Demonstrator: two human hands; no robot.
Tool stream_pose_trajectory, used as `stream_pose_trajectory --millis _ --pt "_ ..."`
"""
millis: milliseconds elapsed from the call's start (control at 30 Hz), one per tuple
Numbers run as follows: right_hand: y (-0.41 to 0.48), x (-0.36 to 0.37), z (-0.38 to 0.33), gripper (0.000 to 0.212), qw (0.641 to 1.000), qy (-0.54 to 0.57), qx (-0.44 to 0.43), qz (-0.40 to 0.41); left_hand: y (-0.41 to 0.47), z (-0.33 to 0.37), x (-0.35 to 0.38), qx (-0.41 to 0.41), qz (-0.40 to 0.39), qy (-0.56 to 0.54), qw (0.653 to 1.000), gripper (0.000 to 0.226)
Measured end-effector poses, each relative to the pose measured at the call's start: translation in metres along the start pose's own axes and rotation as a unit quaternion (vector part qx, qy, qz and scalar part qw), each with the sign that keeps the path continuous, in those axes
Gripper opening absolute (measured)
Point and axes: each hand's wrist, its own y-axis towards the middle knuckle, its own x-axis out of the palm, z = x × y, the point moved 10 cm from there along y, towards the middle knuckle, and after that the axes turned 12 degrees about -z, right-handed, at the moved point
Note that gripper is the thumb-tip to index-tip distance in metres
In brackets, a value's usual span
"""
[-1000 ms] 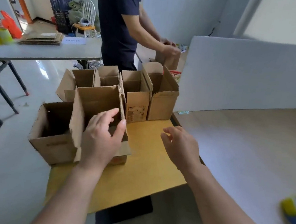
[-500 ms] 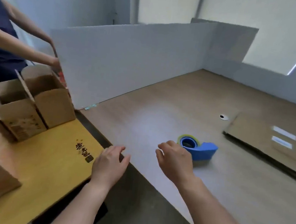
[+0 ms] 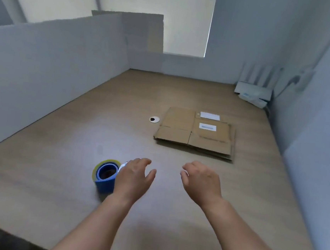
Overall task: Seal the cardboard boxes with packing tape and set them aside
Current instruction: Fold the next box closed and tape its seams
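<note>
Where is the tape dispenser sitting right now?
In the head view, the blue tape dispenser stands on the wooden table, lower left of centre, just left of the left hand; the flattened cardboard boxes lie farther back to the right.

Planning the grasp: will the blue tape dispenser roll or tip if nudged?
The tape dispenser probably won't roll: its blue body sits flat on the table. It looks like hard plastic, so likely stiff. Standing on edge, it might tip under a sideways push.

Free passage over desk (image 3: 119, 132) centre; tape dispenser (image 3: 104, 176) near-left, flattened cardboard (image 3: 195, 133) ahead, partition (image 3: 54, 70) left.
</note>
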Motion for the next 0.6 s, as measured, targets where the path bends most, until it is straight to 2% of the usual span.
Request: stream_pose_trajectory --millis 100,267,433,600 --pt "0.005 0.013 0.045 0.023 0.997 0.012 0.051 -0.065 0.034 0.023 0.017 0.021 -0.032 0.004 0.999 0.044" --pt "0.021 0.021 0.108 0.033 0.987 0.017 0.118 -0.104 0.088 0.048 0.038 0.038 -0.087 0.038 0.995 0.06" --pt "0.055 0.046 0.16 0.054 0.968 0.037 0.192 -0.159 0.154 0.039 0.061 0.012 -0.138 0.049 0.989 0.083" --pt "0.094 0.08 0.203 0.086 0.947 0.048 0.254 -0.189 0.224 0.018 0.08 -0.015 -0.14 0.078 0.987 0.103"
